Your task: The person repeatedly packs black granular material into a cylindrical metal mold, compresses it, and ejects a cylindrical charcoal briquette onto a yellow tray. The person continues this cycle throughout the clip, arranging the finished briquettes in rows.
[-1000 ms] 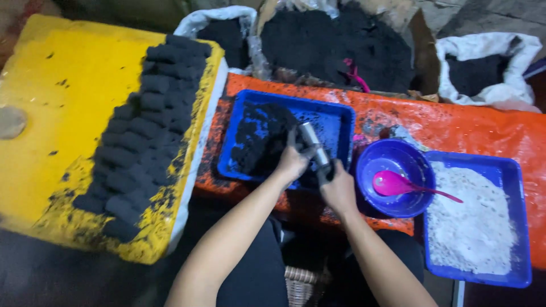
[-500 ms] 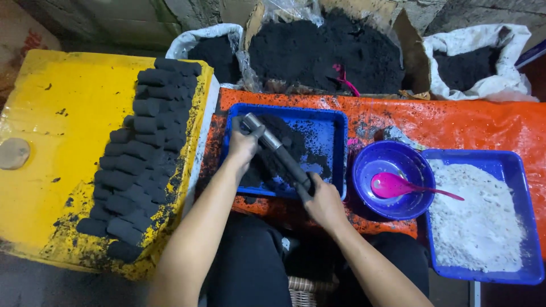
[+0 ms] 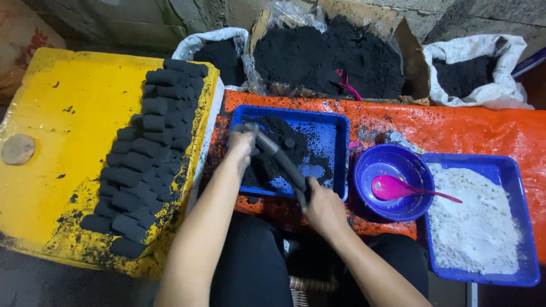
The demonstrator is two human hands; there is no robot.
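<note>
Tilted flatter since before, the metal tube (image 3: 281, 162) stays gripped by both your hands, left hand (image 3: 242, 145) at ten o'clock, right hand (image 3: 324, 207) at four, many black briquettes (image 3: 148, 165) done, loose mix left in the blue tray (image 3: 335, 122).

A bright yellow board (image 3: 74, 142), smudged black along its right edge, is carrying rows of matte black briquettes (image 3: 148, 159). The orange tabletop sheet (image 3: 455, 131) is showing black dust stains. On it, 2 blue trays are sitting: one (image 3: 335, 142) is holding black powder, the other (image 3: 512, 170) white powder. A purple bowl (image 3: 369, 170) is holding a pink spoon (image 3: 398, 187). The dark grey tube (image 3: 281, 162) is looking soot-coated.
</note>
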